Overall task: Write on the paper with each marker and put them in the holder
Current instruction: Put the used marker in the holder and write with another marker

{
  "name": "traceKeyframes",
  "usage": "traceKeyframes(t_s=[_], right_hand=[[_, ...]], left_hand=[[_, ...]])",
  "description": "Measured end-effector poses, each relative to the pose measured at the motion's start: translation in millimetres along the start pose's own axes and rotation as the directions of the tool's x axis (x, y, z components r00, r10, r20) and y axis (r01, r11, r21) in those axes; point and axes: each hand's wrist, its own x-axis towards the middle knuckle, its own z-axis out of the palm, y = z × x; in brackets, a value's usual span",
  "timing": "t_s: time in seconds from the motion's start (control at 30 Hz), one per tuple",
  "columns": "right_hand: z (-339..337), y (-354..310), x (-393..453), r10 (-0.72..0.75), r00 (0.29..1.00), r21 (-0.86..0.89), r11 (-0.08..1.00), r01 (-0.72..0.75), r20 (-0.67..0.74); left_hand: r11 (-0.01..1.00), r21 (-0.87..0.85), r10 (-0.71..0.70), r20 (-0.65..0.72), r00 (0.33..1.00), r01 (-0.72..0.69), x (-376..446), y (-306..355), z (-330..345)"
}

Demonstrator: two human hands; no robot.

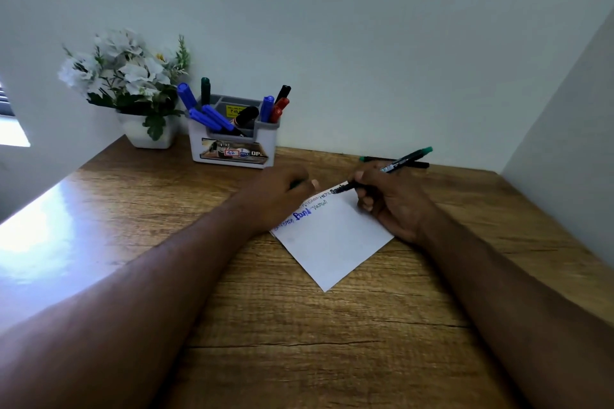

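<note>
wooden desk (299,325), grey holder (232,146) crowded with blue, red, black markers (212,117)

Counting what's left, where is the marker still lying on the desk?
In the head view, far right: the loose marker lies by the wall, just behind the right hand.

Dim room; window glare on desk (50,235) at left; wide-angle edge stretch; soft overall focus.

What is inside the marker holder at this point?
The holder holds capped blue, black, red and dark green markers plus a yellow price sticker. Its walls hide their lower ends.
</note>
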Motion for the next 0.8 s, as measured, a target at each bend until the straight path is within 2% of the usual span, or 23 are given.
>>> traceKeyframes(t_s=[0.2,0.4,0.57,0.67,0.8], right_hand=[[-3.5,-6.5,8.4,0.027,0.999,-0.08,0.996,-0.025,0.021],[-6.0,-6.4,13.5,-0.111,0.993,-0.178,0.977,0.114,0.025],[-9.9,-5.3,11.1,-0.067,0.995,-0.301,0.95,0.087,0.078],[-8.6,-7.8,9.0,-0.031,0.995,-0.308,0.949,0.06,0.1],[-4.8,-8.4,5.7,-0.063,0.992,-0.363,0.927,0.098,0.107]], left_hand=[[0.982,0.184,0.029,0.091,0.995,-0.045,-0.2,0.8,-3.2],[0.988,0.147,0.033,0.147,0.989,-0.054,3.2,-2.7,-2.2],[0.988,0.144,0.029,0.168,0.985,-0.053,4.1,-1.5,-2.1],[0.988,0.146,0.022,0.166,0.986,-0.046,3.8,-1.0,-2.3],[0.988,0.148,0.006,0.157,0.988,-0.03,3.6,-1.1,-2.5]])
